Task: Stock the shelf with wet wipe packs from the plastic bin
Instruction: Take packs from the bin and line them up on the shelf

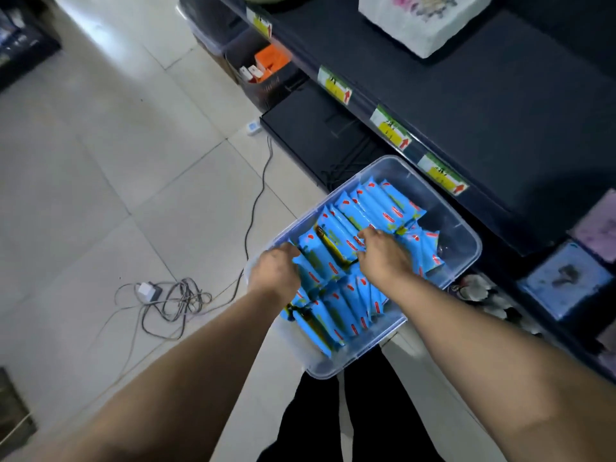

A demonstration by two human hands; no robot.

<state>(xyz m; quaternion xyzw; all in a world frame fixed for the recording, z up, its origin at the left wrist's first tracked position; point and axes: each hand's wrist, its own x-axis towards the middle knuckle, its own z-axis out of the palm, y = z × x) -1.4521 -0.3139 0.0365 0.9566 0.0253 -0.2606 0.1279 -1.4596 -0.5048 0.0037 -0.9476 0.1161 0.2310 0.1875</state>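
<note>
Reaching down into the plastic bin (446, 211), both hands are recorded among the wet wipe packs (373, 208). The left hand (275, 271) is placed at the bin's left side, its fingers curled downward over the outermost packs of a row; the fingertips are hidden between the packs and the bin wall. The right hand (383, 256) is set near the middle of the bin, its fingers bent over the top edges of the packs on the opposite side of the same row, so that a group of packs is held between the two hands. The packs are blue with red markings and are stood on edge in rows that fill most of the bin; a bare strip is noted along the far right wall. The bin is clear plastic and is stood on the tiled floor (116, 161), just beside the base of the dark shelf (483, 105). Price labels (390, 128) are fixed along the shelf's front edge, and a white patterned package (420, 18) is seen on the shelf surface. A tangle of cables (173, 298) with a white adapter (145, 290) is observed on the floor to the left of the bin.
</note>
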